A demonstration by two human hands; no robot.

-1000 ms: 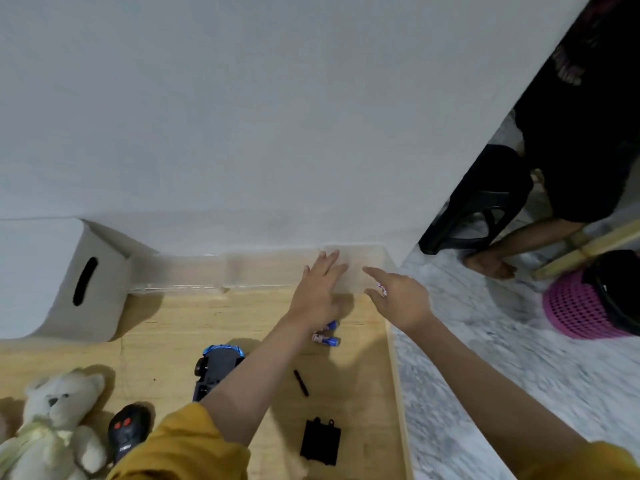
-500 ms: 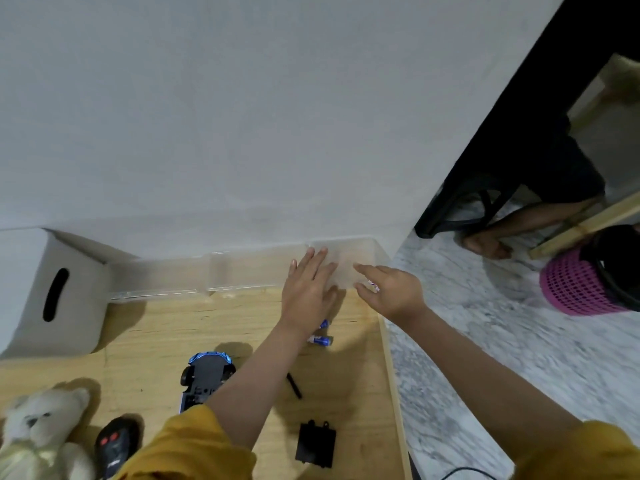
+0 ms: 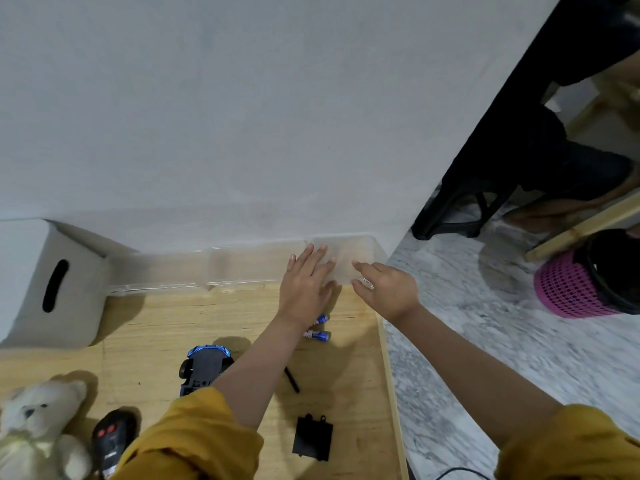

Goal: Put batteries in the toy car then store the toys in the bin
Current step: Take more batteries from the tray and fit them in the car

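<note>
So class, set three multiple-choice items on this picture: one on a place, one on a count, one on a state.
1. Where does the flat black battery cover lie?
A on the wooden tabletop, nearer than the blue toy car
B in the white bin
C on the floor

2. How many blue batteries show by the left wrist?
A none
B two
C five

3. How is the left hand?
A fist
B flat, fingers straight, on the clear plastic box
C gripping the car

Answers: 1 A, it lies on the wood at the near edge. 2 B, two blue ends show. 3 B, the fingers lie spread on the box.
</note>
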